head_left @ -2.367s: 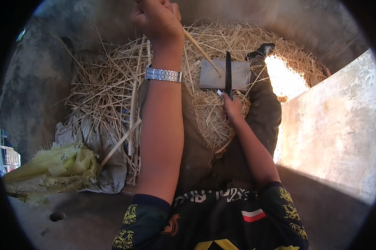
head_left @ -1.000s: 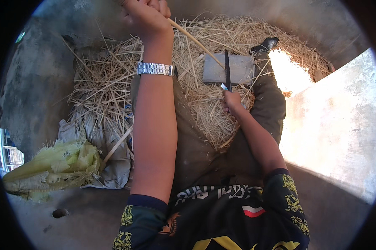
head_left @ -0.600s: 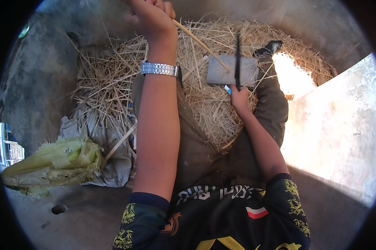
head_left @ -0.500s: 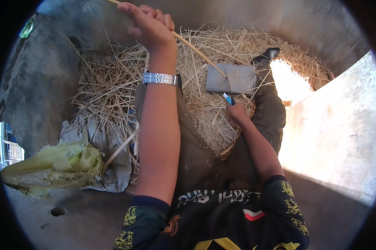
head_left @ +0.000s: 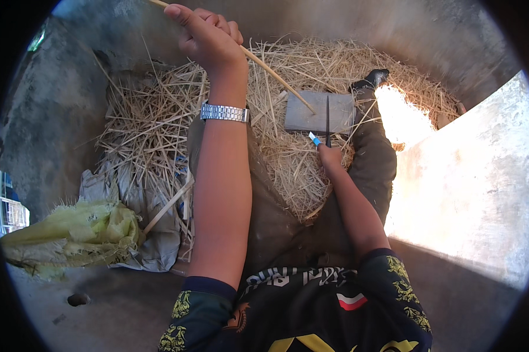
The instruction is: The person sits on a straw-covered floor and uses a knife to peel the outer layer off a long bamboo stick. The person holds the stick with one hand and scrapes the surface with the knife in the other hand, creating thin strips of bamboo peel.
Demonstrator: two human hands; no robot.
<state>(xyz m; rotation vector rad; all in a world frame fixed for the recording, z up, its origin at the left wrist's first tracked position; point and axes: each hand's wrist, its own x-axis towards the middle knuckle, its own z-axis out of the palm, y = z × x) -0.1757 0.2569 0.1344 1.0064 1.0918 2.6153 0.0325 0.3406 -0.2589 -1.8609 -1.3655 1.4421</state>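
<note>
Up at the top, my left hand (head_left: 214,44) is closed around a long thin wooden stick (head_left: 279,78), which looks like bamboo. It slants down to the right, its lower end at the top face of a grey block (head_left: 301,121). Lower and to the right, my right hand (head_left: 330,157) grips a knife (head_left: 328,119) by its dark handle. The narrow dark blade points away from me over the block, just right of the stick's end and apart from it. A small blue and white object (head_left: 315,139) sticks out beside the handle; its kind is unclear.
Pale shavings and strips (head_left: 288,170) lie heaped between my legs and around the block. A yellow-green woven sack (head_left: 82,229) and grey sheeting (head_left: 161,234) are at left. Concrete walls (head_left: 470,193) stand around, the right one sunlit. A hole (head_left: 78,300) shows in the floor.
The knife has turned and shifted slightly right of the stick's end, where it was crossing near the tip. My left hand and the stick have hardly moved.
</note>
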